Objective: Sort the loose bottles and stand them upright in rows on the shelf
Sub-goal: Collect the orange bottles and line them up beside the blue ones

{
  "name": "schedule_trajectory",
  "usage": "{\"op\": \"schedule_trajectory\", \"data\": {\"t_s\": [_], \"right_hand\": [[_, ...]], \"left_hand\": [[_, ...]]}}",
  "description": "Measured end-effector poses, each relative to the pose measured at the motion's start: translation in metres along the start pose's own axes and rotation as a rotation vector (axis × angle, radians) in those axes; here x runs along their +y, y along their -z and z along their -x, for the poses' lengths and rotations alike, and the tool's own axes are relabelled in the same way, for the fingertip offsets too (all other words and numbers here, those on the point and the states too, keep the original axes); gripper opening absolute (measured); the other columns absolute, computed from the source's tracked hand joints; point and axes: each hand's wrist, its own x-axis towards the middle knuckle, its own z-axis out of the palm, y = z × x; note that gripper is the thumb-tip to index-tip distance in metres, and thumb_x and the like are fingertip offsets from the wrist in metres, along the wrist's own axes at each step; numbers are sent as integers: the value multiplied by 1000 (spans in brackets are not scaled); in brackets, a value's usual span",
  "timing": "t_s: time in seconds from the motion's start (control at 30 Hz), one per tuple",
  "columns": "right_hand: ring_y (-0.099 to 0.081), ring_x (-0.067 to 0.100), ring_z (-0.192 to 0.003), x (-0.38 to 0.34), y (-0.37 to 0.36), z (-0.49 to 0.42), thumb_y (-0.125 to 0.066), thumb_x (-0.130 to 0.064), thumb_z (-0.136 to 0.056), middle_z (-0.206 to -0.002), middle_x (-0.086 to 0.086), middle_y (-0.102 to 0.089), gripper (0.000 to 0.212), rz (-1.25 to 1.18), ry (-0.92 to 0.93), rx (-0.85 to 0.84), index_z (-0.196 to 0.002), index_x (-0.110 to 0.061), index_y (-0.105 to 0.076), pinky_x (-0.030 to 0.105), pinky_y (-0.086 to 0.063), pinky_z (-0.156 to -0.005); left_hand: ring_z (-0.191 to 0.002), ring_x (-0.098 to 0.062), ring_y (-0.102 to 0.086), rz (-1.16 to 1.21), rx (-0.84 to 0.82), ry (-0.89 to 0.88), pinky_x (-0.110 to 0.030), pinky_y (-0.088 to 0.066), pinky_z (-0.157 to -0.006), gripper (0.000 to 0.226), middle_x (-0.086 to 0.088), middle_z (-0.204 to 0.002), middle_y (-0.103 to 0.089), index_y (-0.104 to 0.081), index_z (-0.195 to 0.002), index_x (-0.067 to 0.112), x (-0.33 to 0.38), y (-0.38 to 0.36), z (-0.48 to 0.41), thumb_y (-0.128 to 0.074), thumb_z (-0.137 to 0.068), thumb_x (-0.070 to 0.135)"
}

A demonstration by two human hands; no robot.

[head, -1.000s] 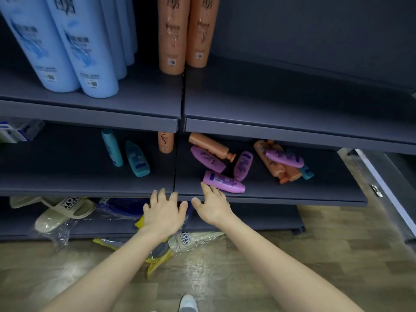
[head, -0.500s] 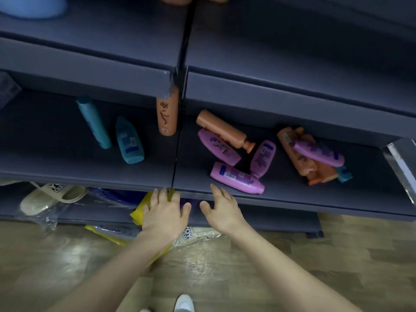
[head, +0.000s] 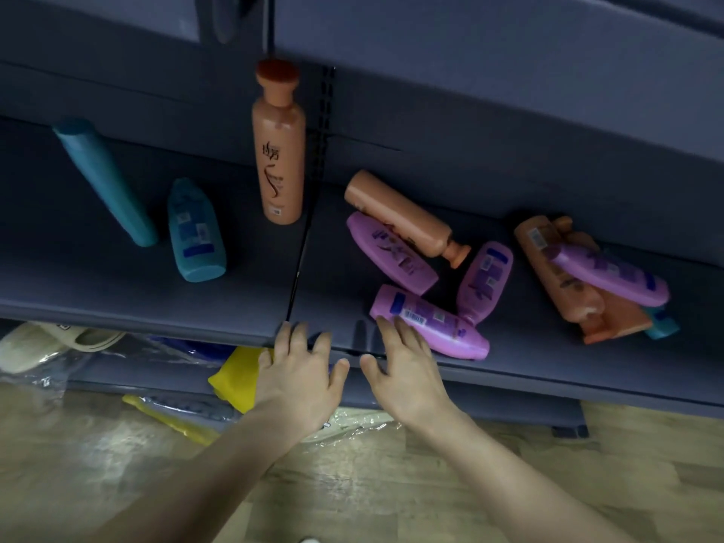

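A matte grey-blue metal shelf (head: 117,284) is seen, split by a narrow seam into two bays. All the bottles are of smooth plastic. In the left bay, a tall orange bottle (head: 279,150) with a round flat cap is stood upright beside the seam. A slim teal cylinder (head: 105,182) and a squat teal bottle (head: 194,229) with a flat base are set further left, each well apart from its neighbour.

In the right bay, the bottles are laid on their sides. An orange bottle (head: 399,213) rests against a purple one (head: 391,252). Another purple bottle (head: 485,280) lies just beside them, and the nearest purple bottle (head: 431,323) is placed close to the front edge. Further right, orange bottles (head: 556,276) are heaped with a purple bottle (head: 611,274) across them and a small teal one (head: 662,327) at the end.

The left hand (head: 297,378) is held over the front lip by the seam, its fingers straight and apart, gripping nothing. The right hand (head: 407,374) is likewise spread, its fingertips (head: 393,327) at the nearest purple bottle; whether they touch it cannot be told.

Bare shelf is left along the front of the left bay. Below, a pale slipper (head: 47,342) in crinkled clear film and a yellow packet (head: 235,378) are seen above a wood-grain floor (head: 117,464).
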Motion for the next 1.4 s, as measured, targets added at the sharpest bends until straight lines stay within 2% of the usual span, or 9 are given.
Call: {"op": "schedule_trajectory", "data": {"t_s": [0.2,0.4,0.53,0.7,0.83,1.0,1.1,1.27,1.4], "right_hand": [[-10,22,-145,-9,4,-19,-44,-34,-97,-157,6,-16,62,26,85,33,-151,-22,-16,35,-15,-117],[-9,22,-145,-22,10,-37,-44,-35,-97,-157,5,-15,62,69,174,72,-151,-21,-16,32,-12,-116],[-9,23,-145,-31,9,-45,-43,-35,-97,-158,5,-13,63,67,223,95,-151,-21,-15,33,-10,-117],[-8,23,-145,-43,2,-56,-41,-35,-98,-158,5,-12,62,92,270,108,-151,-21,-13,32,-9,-116],[-10,23,-145,-57,-5,-67,-42,-32,-97,-157,6,-15,61,63,291,149,-151,-20,-17,34,-12,-117],[-12,23,-145,-73,-9,-87,-43,-33,-96,-157,7,-18,62,-7,287,184,-151,-18,-18,35,-10,-118],[-11,23,-145,-82,-5,-96,-43,-33,-97,-156,4,-20,61,-50,274,199,-151,-19,-17,36,-10,-118],[-15,24,-143,-91,6,-110,-44,-32,-97,-154,4,-24,60,-124,246,239,-150,-19,-19,40,-18,-117],[-20,22,-141,-96,10,-121,-44,-30,-98,-153,5,-27,59,-178,237,263,-150,-17,-21,36,-20,-116]], "left_hand": [[-145,-25,3,-3,6,4,-41,-14,-114,55,-7,-157,-7,-16,-148,24,-3,-4,-13,-25,-99,47],[-145,-24,-1,6,126,27,-38,-19,-112,56,-7,-155,-11,-17,-148,24,-12,4,-29,-28,-98,47],[-145,-24,-5,0,202,50,-37,-23,-110,62,-6,-154,-14,-18,-148,25,-19,10,-38,-13,-92,50],[-145,-22,-4,7,236,52,-37,-21,-111,68,-5,-155,-13,-19,-147,25,-32,13,-43,-10,-85,50],[-145,-24,-5,29,274,28,-37,-21,-112,55,-5,-154,-14,-17,-147,19,-42,20,-52,-28,-98,42],[-144,-25,-9,39,327,-17,-39,-20,-115,64,-8,-154,-18,-19,-148,15,-56,30,-67,-17,-92,45],[-145,-25,-7,38,342,-32,-38,-19,-116,60,-7,-156,-13,-15,-149,16,-62,38,-76,-32,-97,40],[-145,-23,-7,131,382,-52,-38,-19,-115,63,-5,-157,-11,-13,-149,18,-66,54,-90,-37,-96,42],[-143,-24,-11,232,404,-51,-39,-22,-115,64,-5,-155,-14,-13,-149,19,-69,64,-101,-41,-95,41]]}}
